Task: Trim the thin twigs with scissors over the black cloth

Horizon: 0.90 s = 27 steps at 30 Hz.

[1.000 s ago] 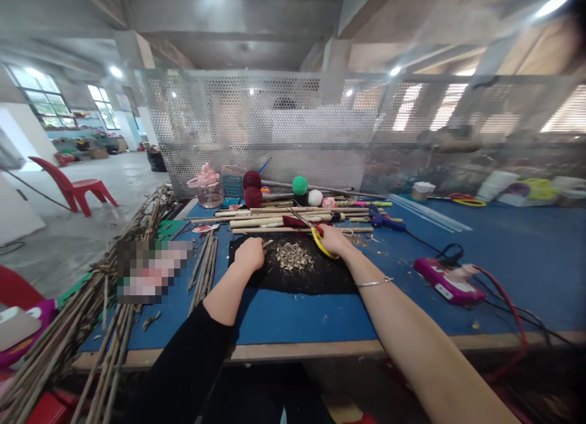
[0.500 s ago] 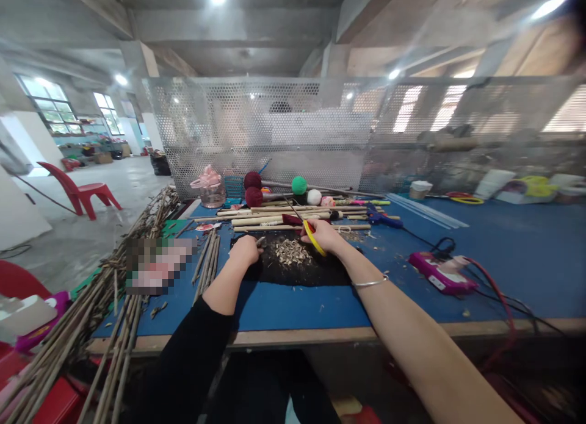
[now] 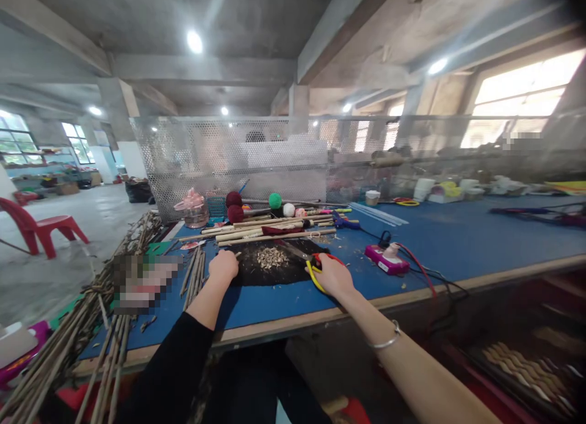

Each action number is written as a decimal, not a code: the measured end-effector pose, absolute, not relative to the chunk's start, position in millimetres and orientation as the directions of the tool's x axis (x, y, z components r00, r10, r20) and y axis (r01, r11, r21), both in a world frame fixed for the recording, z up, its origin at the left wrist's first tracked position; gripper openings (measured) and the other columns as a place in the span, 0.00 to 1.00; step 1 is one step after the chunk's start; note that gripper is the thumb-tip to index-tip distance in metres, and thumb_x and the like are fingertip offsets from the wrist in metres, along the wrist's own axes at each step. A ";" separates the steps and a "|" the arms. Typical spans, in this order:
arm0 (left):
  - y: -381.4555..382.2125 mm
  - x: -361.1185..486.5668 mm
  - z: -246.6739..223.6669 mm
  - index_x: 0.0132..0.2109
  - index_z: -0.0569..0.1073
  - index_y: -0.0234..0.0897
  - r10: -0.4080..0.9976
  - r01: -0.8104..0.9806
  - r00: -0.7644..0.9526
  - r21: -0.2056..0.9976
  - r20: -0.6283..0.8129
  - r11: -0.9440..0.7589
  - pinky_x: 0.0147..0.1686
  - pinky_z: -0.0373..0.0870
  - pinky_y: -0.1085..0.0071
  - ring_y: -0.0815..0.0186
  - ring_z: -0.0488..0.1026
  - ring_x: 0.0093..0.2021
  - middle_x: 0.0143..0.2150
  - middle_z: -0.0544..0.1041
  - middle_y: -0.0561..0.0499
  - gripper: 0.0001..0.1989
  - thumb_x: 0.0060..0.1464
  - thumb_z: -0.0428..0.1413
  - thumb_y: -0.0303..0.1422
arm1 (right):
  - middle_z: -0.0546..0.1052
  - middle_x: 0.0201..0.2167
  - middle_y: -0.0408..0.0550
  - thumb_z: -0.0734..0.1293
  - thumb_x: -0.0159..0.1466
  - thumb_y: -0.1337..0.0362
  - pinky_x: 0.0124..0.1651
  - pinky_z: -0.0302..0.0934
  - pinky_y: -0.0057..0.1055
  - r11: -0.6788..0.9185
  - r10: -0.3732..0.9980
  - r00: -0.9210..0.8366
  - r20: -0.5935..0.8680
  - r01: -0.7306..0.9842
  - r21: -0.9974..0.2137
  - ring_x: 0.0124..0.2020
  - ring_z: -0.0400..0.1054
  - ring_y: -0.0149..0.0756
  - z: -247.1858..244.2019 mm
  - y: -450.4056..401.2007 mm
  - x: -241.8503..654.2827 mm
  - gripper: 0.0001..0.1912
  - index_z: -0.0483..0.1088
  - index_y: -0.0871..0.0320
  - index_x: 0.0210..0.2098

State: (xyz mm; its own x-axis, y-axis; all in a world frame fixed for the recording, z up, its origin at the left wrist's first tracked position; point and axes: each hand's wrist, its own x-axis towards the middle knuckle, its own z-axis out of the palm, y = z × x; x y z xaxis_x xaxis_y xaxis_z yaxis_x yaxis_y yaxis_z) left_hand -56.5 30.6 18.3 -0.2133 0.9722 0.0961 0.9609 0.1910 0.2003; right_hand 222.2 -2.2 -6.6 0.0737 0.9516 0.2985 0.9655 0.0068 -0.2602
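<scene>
In the head view, the left hand [image 3: 224,266] is curled into a loose fist around a short twig [image 3: 238,254], whose tip pokes out over the left edge of a black cloth [image 3: 256,279]. The right hand [image 3: 336,276] grips scissors [image 3: 312,277] with one yellow and one red handle; their blades point left over the cloth, towards a heap of cut pieces [image 3: 272,258] lying on it.

The cloth lies on a blue table [image 3: 458,229]. Just left of the left hand, thin sticks [image 3: 195,271] lie side by side. Behind the cloth are pale rods [image 3: 233,235] with a dark red strip [image 3: 281,231] across them. A printed card [image 3: 191,246] rests left of the rods, its print too small to read. The pack [image 3: 146,282] farther left is pixelated, so any lettering is hidden. On the right, a purple power strip [image 3: 378,259] carries a pale label, also unreadable at this size, and a plug [image 3: 392,251] sits in it. A blue glue gun [image 3: 345,222] lies near the rods' right ends.
</scene>
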 end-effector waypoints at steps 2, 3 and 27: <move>26.7 -59.3 15.2 0.40 0.74 0.29 0.976 0.969 -0.200 0.163 0.089 0.184 0.40 0.66 0.63 0.51 0.72 0.44 0.44 0.72 0.29 0.14 0.48 0.53 0.35 | 0.76 0.33 0.52 0.62 0.56 0.49 0.32 0.56 0.29 0.008 0.954 0.069 0.290 0.967 -0.255 0.36 0.70 0.41 -7.0 -1.6 220.6 0.18 0.67 0.57 0.37; 24.6 -60.4 14.8 0.39 0.74 0.29 0.975 0.971 -0.200 0.156 0.099 0.183 0.40 0.67 0.63 0.51 0.72 0.44 0.42 0.73 0.29 0.14 0.48 0.53 0.34 | 0.76 0.33 0.52 0.62 0.56 0.49 0.32 0.56 0.29 0.003 0.955 0.072 0.287 0.968 -0.253 0.36 0.70 0.42 -6.4 0.0 220.0 0.18 0.67 0.57 0.37; 19.2 -6.7 0.8 0.41 0.71 0.33 0.996 -0.383 0.083 0.924 0.044 -0.009 0.25 0.66 0.78 0.76 0.66 0.23 0.25 0.68 0.54 0.17 0.45 0.58 0.39 | 0.75 0.26 0.44 0.63 0.51 0.45 0.30 0.55 0.23 0.337 0.919 -0.096 0.382 0.695 -0.635 0.28 0.67 0.31 -7.2 35.5 141.7 0.21 0.71 0.57 0.29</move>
